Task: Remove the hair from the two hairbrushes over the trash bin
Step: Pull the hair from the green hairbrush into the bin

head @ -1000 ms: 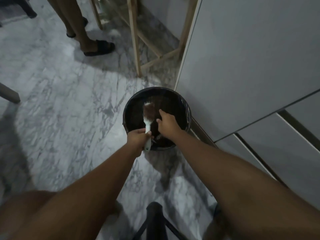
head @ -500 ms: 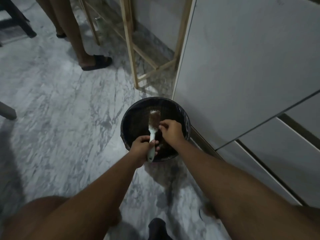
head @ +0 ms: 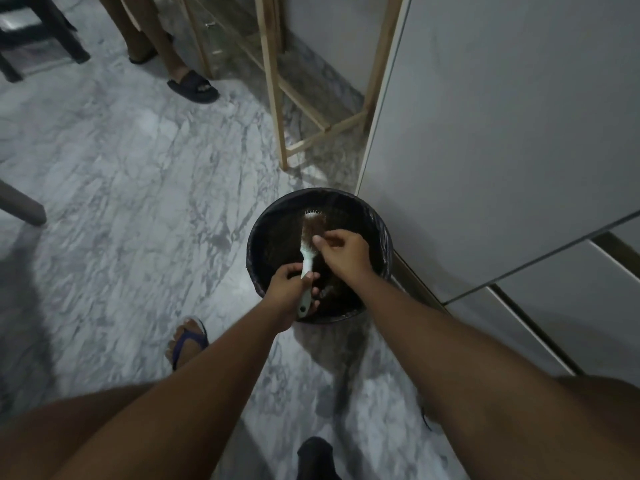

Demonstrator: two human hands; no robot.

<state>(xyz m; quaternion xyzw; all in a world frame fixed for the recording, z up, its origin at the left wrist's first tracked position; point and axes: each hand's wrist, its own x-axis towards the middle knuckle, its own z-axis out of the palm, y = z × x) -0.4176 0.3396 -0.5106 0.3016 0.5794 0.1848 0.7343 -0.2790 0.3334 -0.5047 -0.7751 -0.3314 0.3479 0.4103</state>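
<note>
A pale green hairbrush (head: 307,258) with a mat of brown hair (head: 313,227) on its bristles is held over the round black-lined trash bin (head: 381,233). My left hand (head: 291,292) grips the brush handle from below. My right hand (head: 343,252) is at the lower right edge of the bristle head, its fingertips pinched on the brown hair. Only one hairbrush is in view.
The bin stands on a marble floor next to a white cabinet (head: 502,133) on the right. A wooden shelf frame (head: 277,98) stands behind the bin. Another person's legs and black slipper (head: 194,86) are at the top left. My sandalled foot (head: 187,344) is left of my arm.
My right hand has moved up along the brush from near the handle to the bristle head and now pinches the hair. The view has shifted, so the bin sits lower in the frame.
</note>
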